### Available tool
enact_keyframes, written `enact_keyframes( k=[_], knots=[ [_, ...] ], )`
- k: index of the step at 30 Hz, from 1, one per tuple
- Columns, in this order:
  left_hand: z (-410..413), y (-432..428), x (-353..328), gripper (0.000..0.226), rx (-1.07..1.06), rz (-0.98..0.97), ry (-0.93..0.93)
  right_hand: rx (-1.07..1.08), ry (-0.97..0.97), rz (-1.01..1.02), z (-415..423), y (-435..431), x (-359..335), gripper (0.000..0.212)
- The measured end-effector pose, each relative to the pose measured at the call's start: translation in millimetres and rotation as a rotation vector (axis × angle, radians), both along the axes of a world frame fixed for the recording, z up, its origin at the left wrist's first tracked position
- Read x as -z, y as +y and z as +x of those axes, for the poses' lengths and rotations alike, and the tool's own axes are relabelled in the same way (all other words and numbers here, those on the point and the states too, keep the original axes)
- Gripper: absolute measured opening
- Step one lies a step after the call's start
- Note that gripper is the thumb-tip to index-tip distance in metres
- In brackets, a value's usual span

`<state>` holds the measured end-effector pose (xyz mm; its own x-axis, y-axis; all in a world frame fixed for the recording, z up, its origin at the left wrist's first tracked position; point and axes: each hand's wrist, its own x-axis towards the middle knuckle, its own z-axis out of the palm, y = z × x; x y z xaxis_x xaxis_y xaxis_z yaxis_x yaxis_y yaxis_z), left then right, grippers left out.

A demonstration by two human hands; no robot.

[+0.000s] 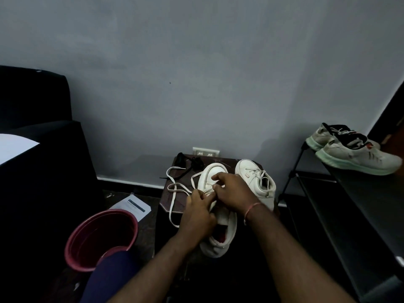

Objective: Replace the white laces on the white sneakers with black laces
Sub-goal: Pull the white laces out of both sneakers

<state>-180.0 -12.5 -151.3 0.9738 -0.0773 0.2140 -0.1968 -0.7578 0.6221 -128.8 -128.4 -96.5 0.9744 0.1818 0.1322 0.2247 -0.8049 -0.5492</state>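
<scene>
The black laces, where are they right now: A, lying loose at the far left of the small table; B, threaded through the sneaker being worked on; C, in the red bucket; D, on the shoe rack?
A: the black laces lie bunched on the table's far left corner.

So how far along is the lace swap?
Done: nothing fully. In hand: the white lace is partly out of the near sneaker, trailing across the stool; left hand and right hand pinch it at the eyelets. Left: the far sneaker is still laced white, and the black laces lie unused at the stool's back.
</scene>
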Motion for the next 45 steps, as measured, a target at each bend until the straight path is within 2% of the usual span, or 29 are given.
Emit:
enact_keyframes(
  k=[3,5,6,7,9,11,12,13,14,16,19,22,24,25,27,30,32,34,36,37,39,42,45],
  knots=[
    [2,1,-4,0.058,-0.01,0.011,0.046,-0.028,0.01,-0.157,8,3,-5,0.025],
    [2,-1,-8,0.057,-0.018,0.021,0.068,-0.039,-0.015,-0.166,11,5,-9,0.022],
    [2,-2,-10,0.056,-0.023,0.022,0.08,-0.047,0.008,-0.09,12,6,-11,0.021],
    [1,-2,-11,0.059,-0.029,0.014,0.097,-0.058,0.067,0.07,11,6,-13,0.022],
    [4,0,-14,0.069,-0.05,-0.035,0.139,-0.066,0.197,0.518,9,7,-23,0.025],
    [9,1,-16,0.065,-0.063,-0.069,0.176,-0.045,0.29,0.897,4,6,-40,0.018],
    [11,1,-17,0.064,-0.063,-0.072,0.188,-0.044,0.341,1.028,1,3,-51,0.013],
    [12,1,-17,0.064,-0.06,-0.071,0.194,-0.054,0.402,1.107,-2,-1,-63,0.019],
    [14,0,-18,0.064,-0.06,-0.072,0.2,-0.086,0.466,1.127,-4,-7,-77,0.033],
    [17,-1,-19,0.06,-0.071,-0.072,0.224,-0.181,0.531,1.047,-10,-17,-108,0.055],
    [21,-2,-22,0.043,-0.088,-0.055,0.242,-0.197,0.403,0.798,-11,-20,-127,0.052],
    [21,-2,-23,0.041,-0.102,-0.075,0.27,-0.122,0.286,0.23,-4,-12,-107,0.063],
    [21,-1,-21,0.045,-0.096,-0.077,0.28,-0.173,0.338,-0.196,-4,-12,-86,0.071],
    [22,-1,-21,0.047,-0.087,-0.063,0.281,-0.194,0.382,-0.336,-4,-13,-78,0.068],
    [22,1,-21,0.052,-0.088,-0.058,0.29,-0.201,0.423,-0.459,-5,-15,-69,0.055],
    [22,0,-22,0.05,-0.095,-0.07,0.288,-0.161,0.345,-0.521,1,-21,-73,0.027],
    [23,-1,-21,0.052,-0.099,-0.075,0.282,-0.107,0.252,-0.484,7,-28,-82,0.016],
    [23,-1,-21,0.062,-0.111,-0.085,0.277,0.004,0.069,-0.281,14,-35,-86,0.011],
    [22,-3,-21,0.073,-0.119,-0.091,0.261,0.166,-0.207,0.06,15,-36,-82,0.011],
    [20,-5,-22,0.077,-0.114,-0.089,0.244,0.218,-0.278,0.2,15,-33,-78,0.014],
    [14,-8,-23,0.084,-0.098,-0.054,0.203,0.186,-0.203,0.285,10,-23,-66,0.021],
    [9,-6,-22,0.085,-0.089,0.0,0.169,0.037,0.077,0.155,-2,-5,-41,0.04],
    [6,-4,-20,0.075,-0.079,0.022,0.168,-0.097,0.096,0.172,-3,4,-22,0.03]
  ],
)
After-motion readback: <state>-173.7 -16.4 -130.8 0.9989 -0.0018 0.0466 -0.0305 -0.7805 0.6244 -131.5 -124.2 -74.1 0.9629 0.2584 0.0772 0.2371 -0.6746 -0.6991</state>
